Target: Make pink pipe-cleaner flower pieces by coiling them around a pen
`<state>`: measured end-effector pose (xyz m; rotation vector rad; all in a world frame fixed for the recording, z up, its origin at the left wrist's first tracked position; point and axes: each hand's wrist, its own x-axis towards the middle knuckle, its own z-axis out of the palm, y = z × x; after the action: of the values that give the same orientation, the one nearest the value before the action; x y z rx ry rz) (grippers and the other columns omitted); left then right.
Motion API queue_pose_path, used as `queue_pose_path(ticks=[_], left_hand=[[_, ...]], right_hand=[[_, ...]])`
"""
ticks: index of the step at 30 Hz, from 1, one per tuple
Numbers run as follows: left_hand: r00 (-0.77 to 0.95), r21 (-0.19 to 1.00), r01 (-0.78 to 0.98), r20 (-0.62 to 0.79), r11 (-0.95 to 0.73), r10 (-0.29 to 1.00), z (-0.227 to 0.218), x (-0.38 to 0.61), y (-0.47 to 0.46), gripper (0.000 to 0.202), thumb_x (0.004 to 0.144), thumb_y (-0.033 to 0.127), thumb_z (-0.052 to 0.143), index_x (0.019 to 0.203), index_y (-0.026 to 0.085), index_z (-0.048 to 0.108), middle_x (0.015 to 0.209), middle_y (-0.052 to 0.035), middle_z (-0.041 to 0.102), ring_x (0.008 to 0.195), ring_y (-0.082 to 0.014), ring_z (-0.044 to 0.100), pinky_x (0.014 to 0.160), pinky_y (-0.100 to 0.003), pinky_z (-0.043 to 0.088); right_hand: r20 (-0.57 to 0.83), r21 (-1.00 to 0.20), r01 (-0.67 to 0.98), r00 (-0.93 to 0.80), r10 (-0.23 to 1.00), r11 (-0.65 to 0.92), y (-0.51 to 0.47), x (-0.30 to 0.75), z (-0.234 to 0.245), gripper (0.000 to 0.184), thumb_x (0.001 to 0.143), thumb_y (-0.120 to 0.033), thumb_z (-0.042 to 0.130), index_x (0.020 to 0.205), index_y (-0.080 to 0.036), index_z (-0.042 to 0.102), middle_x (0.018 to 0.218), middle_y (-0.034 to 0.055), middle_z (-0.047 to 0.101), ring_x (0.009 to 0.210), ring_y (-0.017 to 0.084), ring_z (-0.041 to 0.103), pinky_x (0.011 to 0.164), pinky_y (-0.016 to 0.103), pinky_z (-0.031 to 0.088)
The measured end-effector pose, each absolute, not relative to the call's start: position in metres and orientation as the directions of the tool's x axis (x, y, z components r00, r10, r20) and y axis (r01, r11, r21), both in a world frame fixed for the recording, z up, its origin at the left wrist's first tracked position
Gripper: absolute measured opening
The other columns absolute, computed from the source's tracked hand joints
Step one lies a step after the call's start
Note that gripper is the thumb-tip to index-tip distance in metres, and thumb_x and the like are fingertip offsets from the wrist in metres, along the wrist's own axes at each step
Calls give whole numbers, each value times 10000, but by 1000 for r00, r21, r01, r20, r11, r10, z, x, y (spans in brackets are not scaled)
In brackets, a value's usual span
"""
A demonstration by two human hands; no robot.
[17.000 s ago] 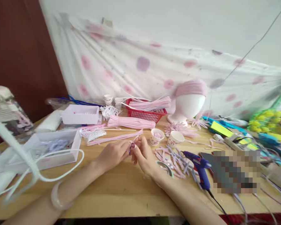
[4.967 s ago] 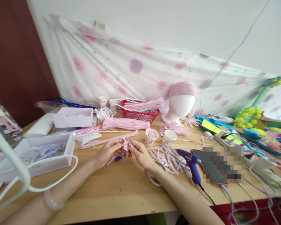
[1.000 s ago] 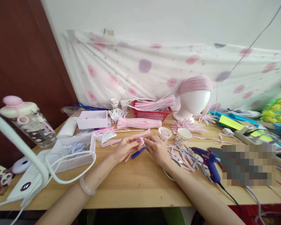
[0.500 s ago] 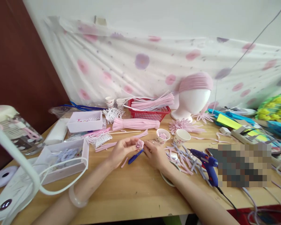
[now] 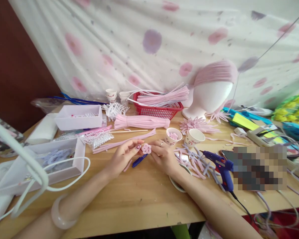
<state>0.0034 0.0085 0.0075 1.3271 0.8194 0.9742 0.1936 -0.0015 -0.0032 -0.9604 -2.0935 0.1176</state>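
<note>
A small pink fuzzy flower [image 5: 146,149] with several looped petals is held up between my two hands, its open face towards me. My left hand [image 5: 123,156] pinches its left side with thumb and fingertips. From the right, my right hand [image 5: 164,157] closes its fingers on the other edge; a ring shows on one finger. Just below the flower, a slim blue tool [image 5: 139,161] lies on the table. Beside it is a short pink fuzzy piece [image 5: 127,165]. Behind my right hand stands a paper cup [image 5: 173,140] with small pink pieces inside.
Right of my hands are another paper cup [image 5: 194,138], cut fuzzy stems [image 5: 191,162] and a blue glue gun [image 5: 223,169] with its cord. Bundled pink stems [image 5: 142,121], a red basket [image 5: 156,112] and a white foam head [image 5: 209,96] stand behind. A white box [image 5: 76,162] sits left.
The view has tipped downward and come closer. The pink flower has turned so its looped petals now face me, and my fingers have shifted around it.
</note>
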Motion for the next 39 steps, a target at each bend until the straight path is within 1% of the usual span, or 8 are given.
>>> queue_pose_path(ticks=[8, 11, 17, 22, 27, 34, 36, 39], left_hand=[[371, 1000, -5, -17, 20, 929, 11, 2, 6, 239, 707, 356, 760, 829, 156, 712, 834, -55, 758, 785, -203, 706, 716, -298, 566], [314, 998, -66, 3, 18, 950, 7, 0, 9, 266, 690, 374, 768, 822, 155, 695, 866, -62, 762, 826, -210, 709, 749, -312, 569], [310, 979, -201, 23, 42, 951, -1, 0, 14, 320, 716, 406, 746, 859, 165, 594, 866, -56, 761, 711, -177, 713, 726, -339, 579], [275, 968, -180, 222, -177, 935, 1, 3, 6, 204, 703, 293, 768, 807, 165, 646, 832, -43, 753, 779, -193, 718, 761, -324, 579], [325, 803, 38, 553, -595, 767, 11, -5, -3, 61, 802, 192, 696, 832, 206, 747, 841, -39, 751, 764, -163, 698, 720, -267, 562], [485, 445, 154, 744, -882, 460, 5, -23, -8, 271, 852, 100, 628, 1045, 276, 700, 908, -2, 781, 791, -153, 723, 708, -234, 531], [538, 386, 148, 741, -910, 402, 3, -26, -10, 306, 881, 107, 586, 1115, 284, 669, 987, -11, 773, 829, -162, 719, 729, -249, 517], [551, 394, 169, 722, -903, 418, 4, -28, -13, 257, 927, 164, 524, 1087, 286, 683, 972, -11, 770, 803, -164, 708, 719, -251, 499]], right_hand=[[625, -293, 709, -366, 689, 642, -5, 187, 5, 204, 912, -173, 504, 851, -183, 698, 812, 74, 623, 735, 176, 565, 661, 284, 458], [441, -267, 833, -342, 830, 484, -18, 194, 32, 228, 909, -211, 529, 1107, -169, 634, 884, 79, 654, 719, 181, 607, 656, 291, 459], [62, 28, 976, -219, 974, 218, -82, 234, 51, 203, 842, -120, 480, 968, -154, 635, 857, 108, 667, 731, 255, 645, 646, 342, 451], [46, 39, 976, -215, 976, 213, -102, 250, 19, 166, 769, -146, 537, 920, -168, 603, 843, 107, 664, 796, 271, 643, 731, 367, 461], [-50, -136, 974, -189, 981, 180, -98, 256, 31, 71, 746, -120, 527, 743, -190, 536, 674, 41, 602, 640, 211, 583, 615, 305, 405], [-301, -870, 479, -326, 896, -118, -110, 265, 55, 134, 795, -227, 556, 908, -210, 486, 831, 31, 596, 722, 159, 596, 632, 274, 481], [-256, -905, 411, -323, 911, -108, -108, 262, 51, 249, 773, -301, 620, 943, -218, 458, 827, 25, 575, 723, 160, 586, 632, 279, 488], [-114, -785, 614, -284, 952, 89, -101, 256, 45, 421, 671, -369, 730, 971, -230, 469, 830, 25, 584, 739, 184, 581, 612, 280, 480]])
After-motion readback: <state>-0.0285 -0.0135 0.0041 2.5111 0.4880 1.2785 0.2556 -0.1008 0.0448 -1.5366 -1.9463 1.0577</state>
